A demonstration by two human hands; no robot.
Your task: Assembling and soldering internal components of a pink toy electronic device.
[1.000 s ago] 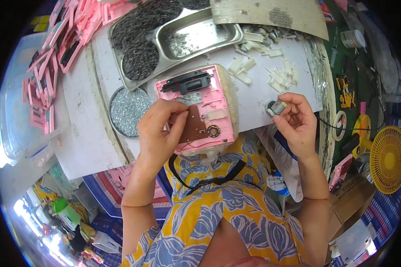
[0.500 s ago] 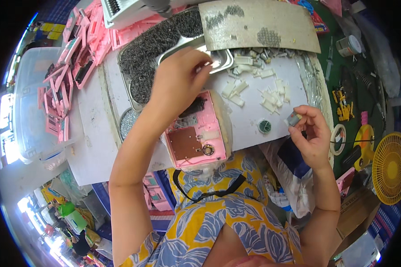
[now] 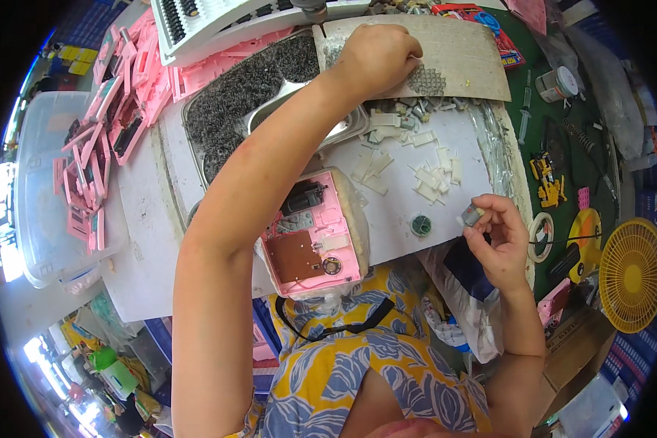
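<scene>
My left hand [image 3: 379,55] is stretched far forward over a pale board [image 3: 469,52], its fingers curled closed; whatever is between them is hidden. Beside those fingertips lies a patch of small grey pieces [image 3: 426,82]. On the right, my right hand [image 3: 502,237] pinches a small grey motor [image 3: 471,215] with a pale end between thumb and fingers. Below my left forearm sits an open pink plastic casing [image 3: 349,244] on a padded wrap, with a brown panel [image 3: 293,258], a black part [image 3: 304,197] and a round part [image 3: 332,265] in it.
Several white plastic pieces [image 3: 432,181] lie near a small green-filled pot [image 3: 420,225]. A tray of dark screws [image 3: 219,109] holds a shiny metal dish [image 3: 347,125]. Pink casings [image 3: 95,171] pile up at left beside a clear bin [image 3: 40,190]. A yellow fan [image 3: 633,274] is at right.
My left hand has moved forward and right from the metal dish to the pale board, its fingers closing there. My right hand still holds the grey motor. The whole view has shifted slightly.
</scene>
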